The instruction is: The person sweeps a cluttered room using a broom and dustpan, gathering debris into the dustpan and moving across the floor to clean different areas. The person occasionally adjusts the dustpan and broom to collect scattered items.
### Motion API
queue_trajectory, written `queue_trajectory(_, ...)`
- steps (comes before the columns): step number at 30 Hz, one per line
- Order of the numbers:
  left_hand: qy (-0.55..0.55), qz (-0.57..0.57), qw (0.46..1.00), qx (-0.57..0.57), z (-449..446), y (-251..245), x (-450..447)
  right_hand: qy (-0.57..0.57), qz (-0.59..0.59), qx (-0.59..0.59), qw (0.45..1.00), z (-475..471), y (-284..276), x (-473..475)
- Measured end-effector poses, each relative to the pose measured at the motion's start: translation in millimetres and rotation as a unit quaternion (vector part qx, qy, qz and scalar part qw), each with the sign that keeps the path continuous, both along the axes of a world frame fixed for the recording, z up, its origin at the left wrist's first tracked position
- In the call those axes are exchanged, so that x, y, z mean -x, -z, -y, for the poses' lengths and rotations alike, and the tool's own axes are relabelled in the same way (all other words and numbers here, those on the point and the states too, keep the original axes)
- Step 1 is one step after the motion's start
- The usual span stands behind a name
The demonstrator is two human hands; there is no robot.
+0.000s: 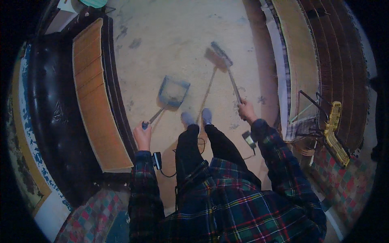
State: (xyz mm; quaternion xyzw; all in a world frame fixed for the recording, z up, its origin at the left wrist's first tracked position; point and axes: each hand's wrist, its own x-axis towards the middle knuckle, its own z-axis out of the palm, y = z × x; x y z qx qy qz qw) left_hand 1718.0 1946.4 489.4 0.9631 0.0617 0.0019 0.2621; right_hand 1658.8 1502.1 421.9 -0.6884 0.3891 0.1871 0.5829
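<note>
My left hand point(142, 136) grips the handle of a long-handled dustpan point(163, 91) with a bluish-grey rim. The pan's inside looks much like the pale floor, so I cannot tell what is in it. In my right hand point(246, 111) is the shaft of a broom point(222, 54). Its head sits ahead and right of the dustpan, with a shadow beside it on the floor; whether the bristles touch the floor is unclear. Both tool heads are apart from each other. A small device on a cable is fastened at each wrist.
Along the left runs a dark leather sofa point(57, 121) with an orange-brown mat point(91, 100). A bed or bench with a beige cover point(299, 54) lines the right. Near it stands a yellow woven chair point(335, 133). My feet point(206, 116) stand on the stained floor point(182, 36).
</note>
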Motion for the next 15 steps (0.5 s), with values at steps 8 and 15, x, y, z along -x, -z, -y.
queue_trajectory(8,0.015,0.021,1.0,0.014,3,0,11,-0.032,-0.059,-0.105,0.992,-34,-17,60)
queue_trajectory(15,-0.032,-0.035,0.999,0.023,9,-33,36,-0.109,-0.018,-0.033,0.993,-34,-43,28)
